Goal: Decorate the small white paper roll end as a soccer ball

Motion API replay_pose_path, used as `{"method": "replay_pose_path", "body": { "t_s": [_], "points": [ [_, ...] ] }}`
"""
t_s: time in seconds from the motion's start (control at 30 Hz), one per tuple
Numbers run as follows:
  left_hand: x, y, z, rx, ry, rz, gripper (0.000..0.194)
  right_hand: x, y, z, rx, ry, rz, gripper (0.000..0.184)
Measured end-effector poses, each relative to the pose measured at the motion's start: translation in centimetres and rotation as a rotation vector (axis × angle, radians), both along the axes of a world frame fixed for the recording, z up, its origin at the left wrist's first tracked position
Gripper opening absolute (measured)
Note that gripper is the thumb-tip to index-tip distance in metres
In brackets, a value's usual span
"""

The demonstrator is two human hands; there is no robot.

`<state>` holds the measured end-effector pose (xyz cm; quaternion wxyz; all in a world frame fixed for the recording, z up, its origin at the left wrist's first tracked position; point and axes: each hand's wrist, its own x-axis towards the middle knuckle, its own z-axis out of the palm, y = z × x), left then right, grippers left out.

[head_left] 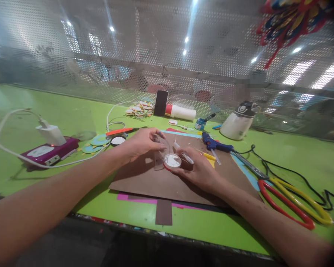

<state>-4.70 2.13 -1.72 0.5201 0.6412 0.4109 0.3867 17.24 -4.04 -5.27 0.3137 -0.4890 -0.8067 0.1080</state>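
My left hand (144,142) pinches a clear plastic protractor (158,162) over the brown board, its lower part beside a small round white disc (173,161) with a red rim. Around the disc's right side curl the fingers of my right hand (202,168), which also has a clear-barrelled pen (187,157) tucked between thumb and fingers. The protractor's edge appears to touch or overlap the disc; I cannot tell which. Beneath both hands lies the brown board (144,181).
At the right are large scissors (286,200) and a blue glue gun (217,142) with a black cord. A white kettle-like jug (236,124), paint jar (200,124), phone (161,104) and paper cups (183,112) stand behind. On the left sit a purple power strip (50,152) and orange cutter (118,131).
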Motion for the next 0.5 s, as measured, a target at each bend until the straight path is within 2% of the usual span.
{"method": "replay_pose_path", "body": {
  "t_s": [0.13, 0.3, 0.37, 0.47, 0.5],
  "points": [
    [-0.3, 0.1, 0.6, -0.041, -0.078, 0.108, 0.021, 0.4, -0.5, 0.3, -0.023, 0.0, 0.022, 0.039],
    [-0.2, 0.1, 0.6, -0.076, -0.148, 0.147, 0.016, 0.6, -1.0, 0.6, -0.016, -0.012, 0.046, 0.044],
    [0.2, -0.3, 0.5, -0.073, -0.164, 0.143, 0.016, 0.7, -1.0, 0.7, 0.02, 0.016, 0.031, 0.038],
    [0.7, -1.4, 0.6, -0.001, -0.123, 0.105, 0.017, 0.9, -0.8, 0.6, 0.084, 0.13, -0.021, 0.027],
    [0.9, -1.8, 0.7, 0.072, -0.085, 0.098, 0.019, 0.9, -0.7, 0.6, 0.089, 0.175, -0.032, 0.027]
  ]
}}
